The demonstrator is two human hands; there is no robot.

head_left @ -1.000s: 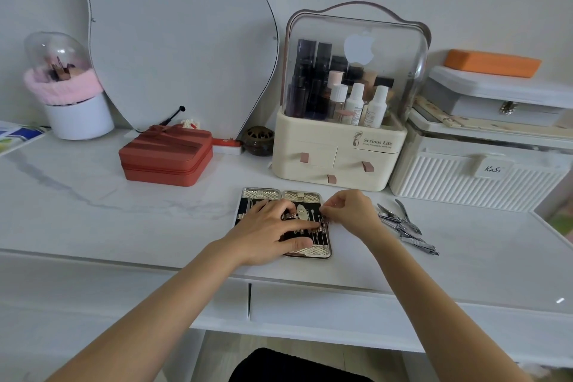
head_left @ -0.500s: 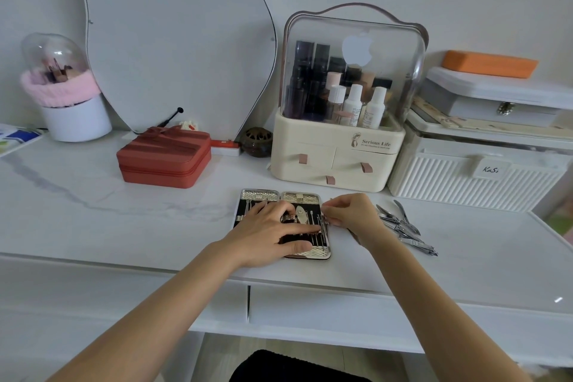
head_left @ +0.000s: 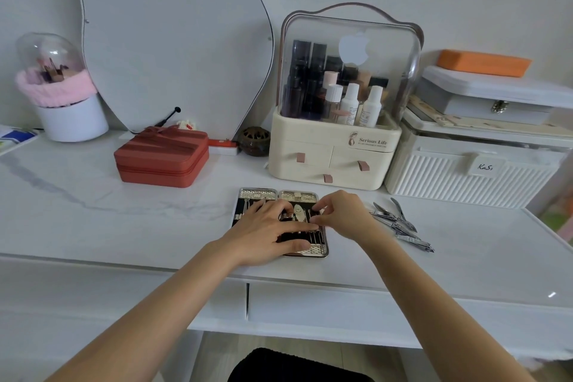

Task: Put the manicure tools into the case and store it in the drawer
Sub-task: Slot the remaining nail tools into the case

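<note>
Case [head_left: 305, 253]: lies open and flat on the white table [head_left: 124, 220], near its front edge, both halves facing up so the dark lining with its elastic loops can be reached.
Left hand [head_left: 263, 232]: rests palm-down across the case, fingers straight and slightly spread; it appears to press the case down so it does not slide while a tool goes in.
Right hand [head_left: 342, 214]: hovers over the right half, thumb and forefinger pinching something small at the lining; what exactly is pinched is too small to tell, most likely a slim tool being threaded under a loop.
Seated tools [head_left: 299, 213]: several metal pieces already sit in the loops of the right half.
Loose tools [head_left: 400, 223]: a small heap of nippers and clippers lies on the table just right of the case, within easy reach of the right hand.
Drawer [head_left: 341, 310]: under the table front, shut; the case is not yet stored.
Progress: filling is partly done; closing the case and opening the drawer remain.
Background: a cream organiser [head_left: 335, 152] and a red box [head_left: 161, 158] stand well behind.
</note>
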